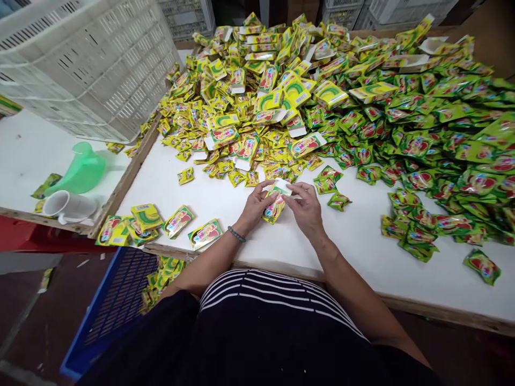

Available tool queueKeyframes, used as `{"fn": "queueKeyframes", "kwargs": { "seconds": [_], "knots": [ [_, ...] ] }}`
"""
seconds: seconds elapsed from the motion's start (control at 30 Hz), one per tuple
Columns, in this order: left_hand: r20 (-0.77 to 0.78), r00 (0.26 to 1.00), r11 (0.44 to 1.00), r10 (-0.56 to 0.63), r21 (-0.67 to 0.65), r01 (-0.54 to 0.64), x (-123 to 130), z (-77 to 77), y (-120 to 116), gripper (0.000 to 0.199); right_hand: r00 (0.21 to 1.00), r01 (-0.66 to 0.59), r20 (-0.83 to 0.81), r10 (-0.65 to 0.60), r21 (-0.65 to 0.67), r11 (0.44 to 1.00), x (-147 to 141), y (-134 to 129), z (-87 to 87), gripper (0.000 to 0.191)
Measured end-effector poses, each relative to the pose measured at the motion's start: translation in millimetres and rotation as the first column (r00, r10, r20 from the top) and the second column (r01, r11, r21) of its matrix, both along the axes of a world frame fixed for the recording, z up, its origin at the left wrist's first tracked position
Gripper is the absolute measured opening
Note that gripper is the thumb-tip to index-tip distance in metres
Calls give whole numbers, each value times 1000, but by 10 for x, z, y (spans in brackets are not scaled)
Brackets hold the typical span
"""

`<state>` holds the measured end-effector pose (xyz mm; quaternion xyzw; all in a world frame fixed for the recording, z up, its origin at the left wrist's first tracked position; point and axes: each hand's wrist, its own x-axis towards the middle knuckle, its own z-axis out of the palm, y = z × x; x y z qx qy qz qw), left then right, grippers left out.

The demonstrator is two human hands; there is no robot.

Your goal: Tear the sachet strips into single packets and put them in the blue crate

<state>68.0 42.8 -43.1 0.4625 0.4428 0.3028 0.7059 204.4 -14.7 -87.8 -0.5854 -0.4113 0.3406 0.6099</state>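
Between my two hands, above the front of the white table [265,246], is a small yellow-green carton [274,210] with a white flap raised at its upper end. My left hand [257,205] grips the carton's left side, thumb across its face. At the flap end, my right hand [304,206] pinches the right edge with thumb and fingers. Behind the hands lie yellow candy packets [277,171] and loose cartons [309,145]. Green packets [325,184] lie just right of my right hand. Several closed-looking cartons [205,234] rest along the table edge to my left.
A large heap of green packets [418,145] covers the right side. At left stand a white crate [88,69], a green scoop [86,169] and a white mug [70,206], beyond a wooden rail [131,169]. Below sits a blue crate [112,300] holding yellow packets.
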Motion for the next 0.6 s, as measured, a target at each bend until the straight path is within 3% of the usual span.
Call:
{"fn": "queueKeyframes", "kwargs": {
  "seconds": [0.13, 0.3, 0.43, 0.5, 0.6],
  "knots": [
    [45, 999, 999, 8, -33, -6, 5, 34, -21, 75, 996, 59, -60, -60, -5, 998, -36, -3, 44, 45],
    [69, 996, 998, -49, -26, 51, -9, 79, -34, 64, 988, -143, -75, 138, -63, 988, -47, -42, 121, 33],
    [50, 994, 995, -97, -31, 99, -30, 66, -17, 61, 978, -169, -140, 152, -116, 979, -20, -46, 112, 43],
    [20, 997, 997, -71, -26, 72, -38, 41, -2, 65, 985, -156, -89, 145, -127, 980, 3, -46, 98, 49],
    [-35, 999, 1000, 2, -7, -2, -47, 7, 15, 66, 987, -163, -32, 160, -112, 980, 36, -48, 88, 38]
  ]
}}
